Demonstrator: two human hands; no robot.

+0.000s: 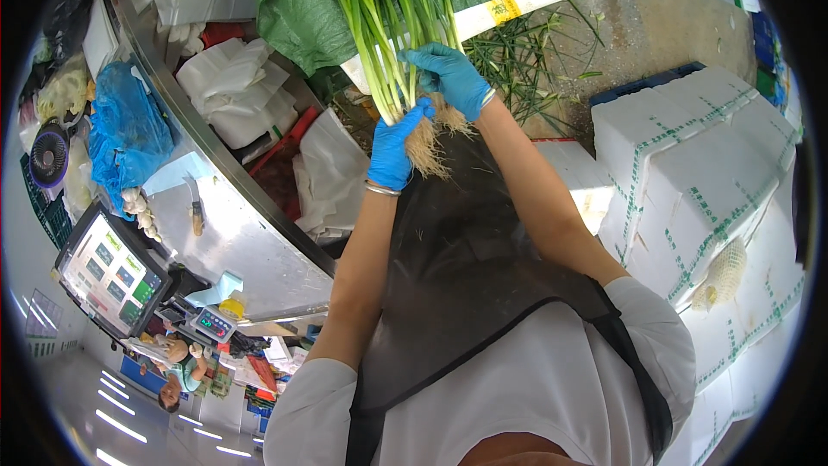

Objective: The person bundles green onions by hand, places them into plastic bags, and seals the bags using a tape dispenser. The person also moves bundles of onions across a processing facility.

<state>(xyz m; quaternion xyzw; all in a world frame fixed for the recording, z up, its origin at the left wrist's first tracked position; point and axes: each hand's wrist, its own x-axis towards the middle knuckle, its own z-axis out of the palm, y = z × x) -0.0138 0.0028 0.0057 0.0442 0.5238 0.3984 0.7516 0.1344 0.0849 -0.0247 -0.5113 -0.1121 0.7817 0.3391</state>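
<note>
A bunch of long green onions with white lower stalks lies ahead of me, its leaves stretching away over green woven sheeting. My left hand, in a blue glove, grips the bunch low down, just above its pale stringy roots. Also gloved, my right hand is curled at the stalks a little higher and to the right, fingertips pinched against them. What exactly is between those fingertips is partly hidden. More roots hang below the right hand.
On the left, a metal counter carries a knife, garlic, a screen and a scale display. White foam boxes are stacked at right. Leaf trimmings litter the floor. A person is beyond the counter.
</note>
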